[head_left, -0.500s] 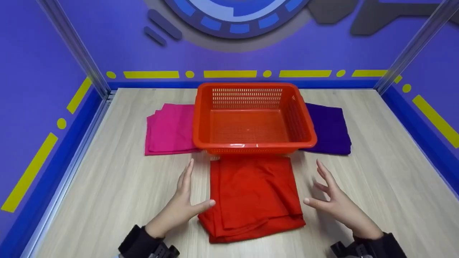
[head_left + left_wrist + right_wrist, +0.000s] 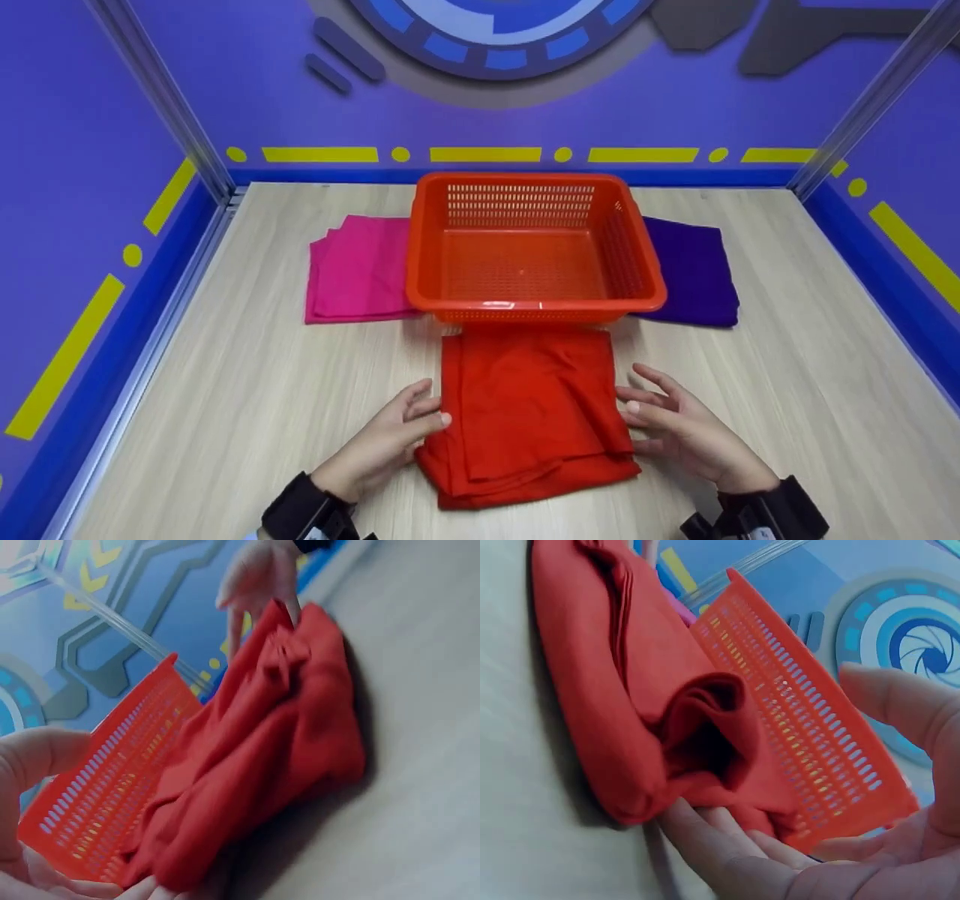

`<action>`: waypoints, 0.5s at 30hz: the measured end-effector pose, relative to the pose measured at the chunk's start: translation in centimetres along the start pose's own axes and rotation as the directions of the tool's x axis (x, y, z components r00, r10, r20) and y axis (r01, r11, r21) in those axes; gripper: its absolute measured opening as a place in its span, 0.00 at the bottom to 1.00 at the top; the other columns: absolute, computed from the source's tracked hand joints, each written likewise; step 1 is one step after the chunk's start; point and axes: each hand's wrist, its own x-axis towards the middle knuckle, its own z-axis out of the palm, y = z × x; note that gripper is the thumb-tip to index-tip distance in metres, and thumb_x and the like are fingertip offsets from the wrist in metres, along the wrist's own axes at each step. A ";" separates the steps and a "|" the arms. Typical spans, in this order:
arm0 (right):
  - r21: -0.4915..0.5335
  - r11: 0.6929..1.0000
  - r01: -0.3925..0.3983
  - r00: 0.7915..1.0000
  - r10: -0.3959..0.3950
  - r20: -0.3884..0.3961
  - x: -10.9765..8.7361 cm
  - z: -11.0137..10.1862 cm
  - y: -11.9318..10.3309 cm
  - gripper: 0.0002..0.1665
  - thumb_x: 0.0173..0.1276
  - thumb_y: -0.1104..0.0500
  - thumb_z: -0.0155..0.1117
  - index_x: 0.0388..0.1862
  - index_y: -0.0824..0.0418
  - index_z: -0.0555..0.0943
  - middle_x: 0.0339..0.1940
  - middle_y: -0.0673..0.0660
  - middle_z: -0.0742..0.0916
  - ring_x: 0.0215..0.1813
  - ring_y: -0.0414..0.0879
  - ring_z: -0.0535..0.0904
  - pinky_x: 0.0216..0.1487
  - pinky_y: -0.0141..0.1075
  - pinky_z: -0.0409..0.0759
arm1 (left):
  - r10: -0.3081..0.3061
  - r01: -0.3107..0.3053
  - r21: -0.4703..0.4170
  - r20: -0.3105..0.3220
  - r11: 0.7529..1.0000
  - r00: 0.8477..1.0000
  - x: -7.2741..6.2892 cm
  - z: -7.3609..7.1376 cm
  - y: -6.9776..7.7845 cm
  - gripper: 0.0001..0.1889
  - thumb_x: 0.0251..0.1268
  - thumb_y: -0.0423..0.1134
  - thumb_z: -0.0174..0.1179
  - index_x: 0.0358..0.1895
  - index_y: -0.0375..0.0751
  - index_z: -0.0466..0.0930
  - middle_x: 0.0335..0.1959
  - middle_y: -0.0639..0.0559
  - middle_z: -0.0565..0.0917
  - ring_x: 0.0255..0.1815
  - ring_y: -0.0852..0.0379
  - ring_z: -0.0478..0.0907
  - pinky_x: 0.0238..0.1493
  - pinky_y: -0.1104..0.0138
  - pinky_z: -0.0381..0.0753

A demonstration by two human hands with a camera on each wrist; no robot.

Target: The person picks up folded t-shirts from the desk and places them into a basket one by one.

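A folded red cloth (image 2: 540, 405) lies in front of me on the table, its layers showing along the near edge. At its left side is my left hand (image 2: 379, 446), fingertips right at the edge and thumb held apart. My right hand (image 2: 694, 439) is at the opposite side. In the right wrist view its fingers (image 2: 712, 844) reach to the cloth's lower edge, with the tips partly hidden, while the thumb (image 2: 892, 697) stands well away. Loose folds of the red cloth (image 2: 262, 742) bulge upward in the left wrist view.
Just behind the red cloth stands an orange-red plastic basket (image 2: 536, 306) with slotted walls and nothing inside. A folded pink cloth (image 2: 360, 270) lies to its left and a folded purple cloth (image 2: 694, 274) to its right. Printed blue panels (image 2: 247, 97) enclose the table's back and sides.
Both hands have come down and inward to the sides of the red cloth. Their fingers, raised and spread before, are now at its edges. The cloths and basket stay put.
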 end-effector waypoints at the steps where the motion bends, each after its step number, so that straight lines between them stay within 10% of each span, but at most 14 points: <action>1: 0.025 1.000 -0.006 1.000 0.006 0.011 0.1 0.0 0.1 0.50 0.79 0.60 0.55 0.83 0.62 0.33 0.74 0.68 0.68 0.60 0.49 0.79 0.58 0.53 0.81 | -0.012 0.012 -0.031 0.008 0.999 1.000 0.1 0.2 -0.1 0.47 0.70 0.42 0.62 0.80 0.30 0.41 0.77 0.27 0.54 0.74 0.34 0.61 0.69 0.40 0.64; 8: 0.195 0.979 -0.065 0.991 0.040 0.128 0.8 0.8 1.1 0.44 0.79 0.63 0.52 0.82 0.63 0.37 0.51 0.49 0.83 0.50 0.43 0.83 0.52 0.45 0.82 | -0.033 0.041 -0.176 0.050 0.983 0.998 0.8 1.3 -0.9 0.46 0.70 0.37 0.61 0.79 0.27 0.39 0.74 0.31 0.63 0.67 0.45 0.71 0.66 0.49 0.74; 15: 0.187 0.981 -0.059 0.989 0.032 0.147 2.0 3.1 2.3 0.49 0.76 0.63 0.55 0.82 0.61 0.36 0.65 0.54 0.77 0.64 0.48 0.76 0.65 0.47 0.76 | 0.028 -0.019 -0.181 0.046 0.983 0.999 2.0 2.7 -1.4 0.42 0.66 0.33 0.63 0.78 0.30 0.49 0.63 0.39 0.77 0.59 0.49 0.79 0.62 0.57 0.78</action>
